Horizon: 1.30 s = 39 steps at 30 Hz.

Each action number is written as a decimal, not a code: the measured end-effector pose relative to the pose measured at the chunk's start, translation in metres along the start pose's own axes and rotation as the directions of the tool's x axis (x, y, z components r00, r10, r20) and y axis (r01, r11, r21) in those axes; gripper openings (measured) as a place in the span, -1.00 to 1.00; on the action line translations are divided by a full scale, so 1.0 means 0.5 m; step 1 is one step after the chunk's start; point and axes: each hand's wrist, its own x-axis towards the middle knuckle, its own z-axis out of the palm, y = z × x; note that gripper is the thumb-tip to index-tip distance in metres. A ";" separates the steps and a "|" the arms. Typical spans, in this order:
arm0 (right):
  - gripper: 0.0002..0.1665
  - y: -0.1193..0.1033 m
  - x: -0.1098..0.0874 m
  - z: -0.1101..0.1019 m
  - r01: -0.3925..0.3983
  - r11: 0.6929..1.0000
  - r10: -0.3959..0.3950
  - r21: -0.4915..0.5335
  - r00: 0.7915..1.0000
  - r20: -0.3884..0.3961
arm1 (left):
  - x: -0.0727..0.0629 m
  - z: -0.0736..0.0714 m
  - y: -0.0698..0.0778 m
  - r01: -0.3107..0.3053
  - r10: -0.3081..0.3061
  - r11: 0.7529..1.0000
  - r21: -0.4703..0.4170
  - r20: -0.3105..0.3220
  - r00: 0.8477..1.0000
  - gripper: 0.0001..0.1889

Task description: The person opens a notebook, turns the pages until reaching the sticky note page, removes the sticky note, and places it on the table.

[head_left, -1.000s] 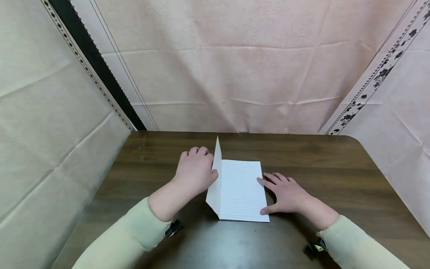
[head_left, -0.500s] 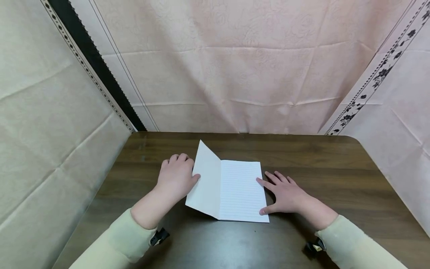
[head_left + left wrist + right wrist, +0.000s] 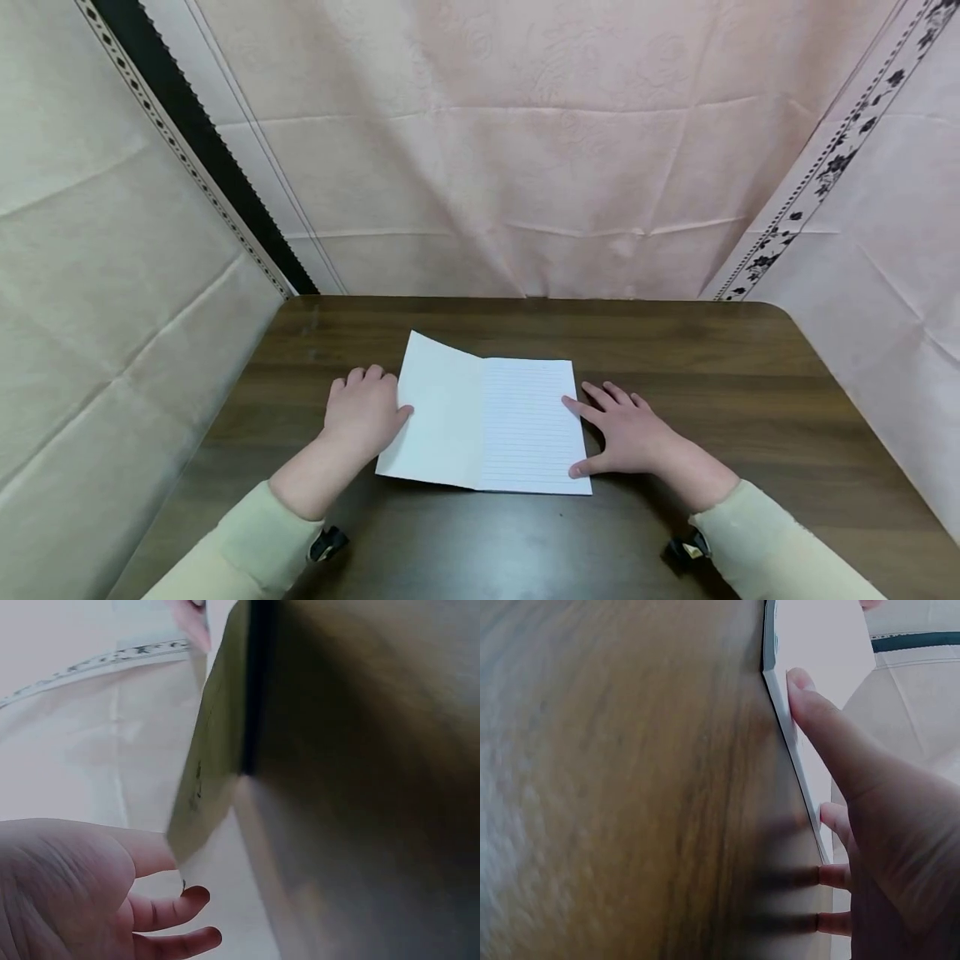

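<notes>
A notebook [image 3: 528,425] lies spread on the table, with a ruled white page on the right and the blank inner side of its front cover [image 3: 435,417] on the left. That cover slants up off the table. My left hand [image 3: 362,414] pinches its outer edge, thumb on the inner face and fingers behind. In the left wrist view, the cover's olive-toned outer face [image 3: 206,772] bears a small dark marking, and the left hand's fingers [image 3: 169,911] extend beside its edge. My right hand [image 3: 630,433] spreads along the page's right edge, thumb and index fingertip resting on the paper.
A dark wooden table [image 3: 675,333] carries the notebook. Pale cloth curtains [image 3: 487,167] hang behind it and at both sides, the right one with a floral border [image 3: 832,167]. Each wrist wears a small black device [image 3: 327,543] at the cuff.
My left hand has swung the cover leftward and down, from nearly upright to a low slant, baring its inner face. The right hand stays at the page edge.
</notes>
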 end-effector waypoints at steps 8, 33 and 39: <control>0.36 -0.001 0.002 0.000 -0.011 1.000 0.011 0.015 1.000 0.006 | 0.007 0.045 -0.017 0.024 -0.026 0.999 0.022 0.102 0.994 -0.54; 0.36 -0.003 0.001 -0.007 -0.019 1.000 0.018 0.025 0.999 0.043 | 0.024 0.083 -0.016 0.078 -0.086 0.996 0.050 0.197 0.977 -0.44; 0.34 -0.007 -0.001 -0.010 -0.012 1.000 0.012 0.019 0.999 0.043 | 0.021 0.082 -0.015 0.066 -0.077 0.996 0.065 0.191 0.979 -0.44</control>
